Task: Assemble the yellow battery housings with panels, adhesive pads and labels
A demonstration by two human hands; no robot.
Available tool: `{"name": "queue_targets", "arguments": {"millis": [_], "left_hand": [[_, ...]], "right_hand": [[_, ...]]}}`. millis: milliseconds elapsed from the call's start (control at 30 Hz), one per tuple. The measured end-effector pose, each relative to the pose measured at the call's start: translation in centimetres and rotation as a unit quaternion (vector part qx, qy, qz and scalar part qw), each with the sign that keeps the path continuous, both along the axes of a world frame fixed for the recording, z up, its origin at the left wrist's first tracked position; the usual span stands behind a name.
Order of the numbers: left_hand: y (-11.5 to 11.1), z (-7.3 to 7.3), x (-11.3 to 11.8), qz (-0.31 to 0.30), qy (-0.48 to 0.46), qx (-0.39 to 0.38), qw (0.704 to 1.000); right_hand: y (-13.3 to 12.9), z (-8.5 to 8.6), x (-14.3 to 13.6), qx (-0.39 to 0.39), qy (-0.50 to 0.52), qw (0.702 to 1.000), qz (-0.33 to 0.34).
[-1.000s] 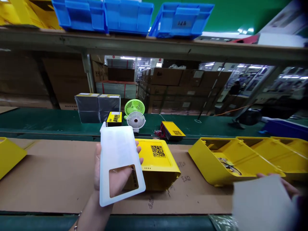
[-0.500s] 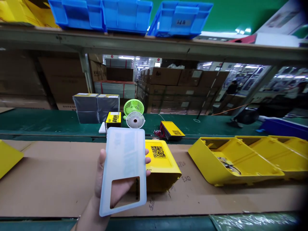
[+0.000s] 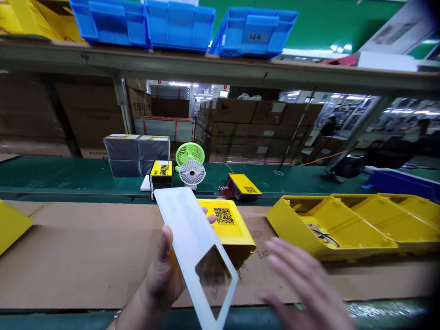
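Observation:
My left hand [image 3: 164,270] grips a pale, flat panel [image 3: 187,229] by its long edges, thumb on the left side and fingertips on the right. The panel is tilted, and a rectangular cut-out shows near its lower end. Behind it, a yellow housing [image 3: 237,224] with a QR code rests on the cardboard, partly hidden. To the right of the panel, my right hand [image 3: 302,284] is blurred, with its fingers apart and nothing in them.
Open yellow shells [image 3: 292,229] lie in a row at the right. Behind are a yellow-topped black box [image 3: 245,185], a white fan [image 3: 192,173], a green fan [image 3: 190,153] and wrapped boxes [image 3: 123,156]. Blue bins [image 3: 254,34] stand on the shelf above.
The panel has turned, its lower end swinging to the right, and my left hand has shifted slightly right. My right hand has come into view at the lower right.

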State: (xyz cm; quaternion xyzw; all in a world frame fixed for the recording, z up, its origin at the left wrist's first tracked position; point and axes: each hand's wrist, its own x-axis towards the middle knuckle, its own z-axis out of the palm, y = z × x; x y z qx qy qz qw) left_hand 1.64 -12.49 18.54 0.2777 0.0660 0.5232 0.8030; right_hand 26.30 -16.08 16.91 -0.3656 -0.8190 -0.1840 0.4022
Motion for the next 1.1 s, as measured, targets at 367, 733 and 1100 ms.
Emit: {"name": "queue_targets", "arguments": {"millis": [367, 733, 1100], "left_hand": [[2.0, 2.3, -2.9, 0.385, 0.558, 0.397, 0.619], [7.5, 2.2, -3.1, 0.21, 0.738, 0.45, 0.457], [8.2, 0.1, -2.4, 0.19, 0.732, 0.401, 0.517]], "right_hand": [[2.6, 2.8, -6.5, -0.271, 0.367, 0.886, 0.08], [6.2, -0.2, -2.9, -0.325, 0.196, 0.922, -0.077], [8.0, -3.1, -0.3, -0.384, 0.275, 0.881, -0.025]]}}
